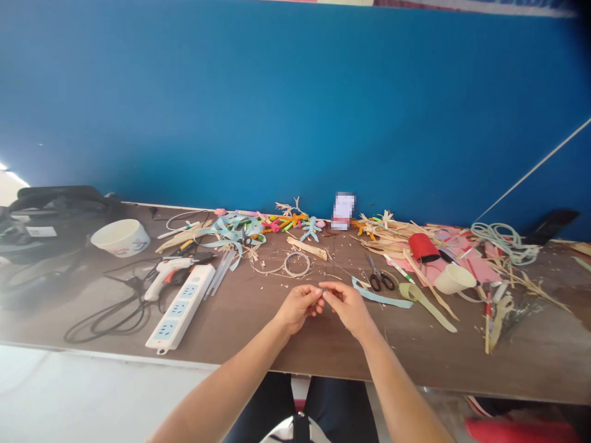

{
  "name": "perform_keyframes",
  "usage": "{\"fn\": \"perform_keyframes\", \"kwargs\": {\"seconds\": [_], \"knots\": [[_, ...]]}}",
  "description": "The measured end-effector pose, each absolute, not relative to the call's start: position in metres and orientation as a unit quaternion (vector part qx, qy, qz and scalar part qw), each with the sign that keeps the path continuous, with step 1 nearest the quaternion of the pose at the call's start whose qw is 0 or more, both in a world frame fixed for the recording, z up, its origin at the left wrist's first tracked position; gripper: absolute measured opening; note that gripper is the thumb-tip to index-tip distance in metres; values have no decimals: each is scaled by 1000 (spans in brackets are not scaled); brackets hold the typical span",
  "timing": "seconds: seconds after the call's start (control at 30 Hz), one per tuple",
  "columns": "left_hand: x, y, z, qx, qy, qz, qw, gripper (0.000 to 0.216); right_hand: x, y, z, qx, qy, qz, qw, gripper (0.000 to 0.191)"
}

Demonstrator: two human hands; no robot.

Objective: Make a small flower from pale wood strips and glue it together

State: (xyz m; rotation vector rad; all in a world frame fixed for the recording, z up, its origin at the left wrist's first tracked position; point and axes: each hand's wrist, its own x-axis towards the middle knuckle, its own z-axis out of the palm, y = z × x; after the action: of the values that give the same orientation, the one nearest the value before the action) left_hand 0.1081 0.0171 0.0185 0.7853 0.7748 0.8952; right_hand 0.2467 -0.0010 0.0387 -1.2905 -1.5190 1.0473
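My left hand (301,307) and my right hand (347,309) meet fingertip to fingertip above the brown table (258,332). Both are closed in a pinch. Whatever is between their fingers is too small to make out. Just beyond them lie a coil of pale cord (297,274) and a pale strip of dried husk (308,248). Black-handled scissors (382,282) rest to the right of my right hand, beside a light blue strip (385,299).
Left of my hands are a white power strip (181,307), a glue gun (168,272), glue sticks (218,274) and a white bowl (120,238). On the right stand a red cup (423,248) and a cream cup (455,279) among husk strips. A blue panel (295,111) closes the back.
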Motion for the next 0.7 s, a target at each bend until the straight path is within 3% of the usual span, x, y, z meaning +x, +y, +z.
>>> {"fn": "perform_keyframes", "kwargs": {"seconds": [0.5,0.7], "knots": [[99,15,18,365,352,364,781,27,246,-1,42,-506,-711,313,376,11],[97,10,21,443,384,347,732,28,247,-2,40,-521,-721,281,359,8]]}}
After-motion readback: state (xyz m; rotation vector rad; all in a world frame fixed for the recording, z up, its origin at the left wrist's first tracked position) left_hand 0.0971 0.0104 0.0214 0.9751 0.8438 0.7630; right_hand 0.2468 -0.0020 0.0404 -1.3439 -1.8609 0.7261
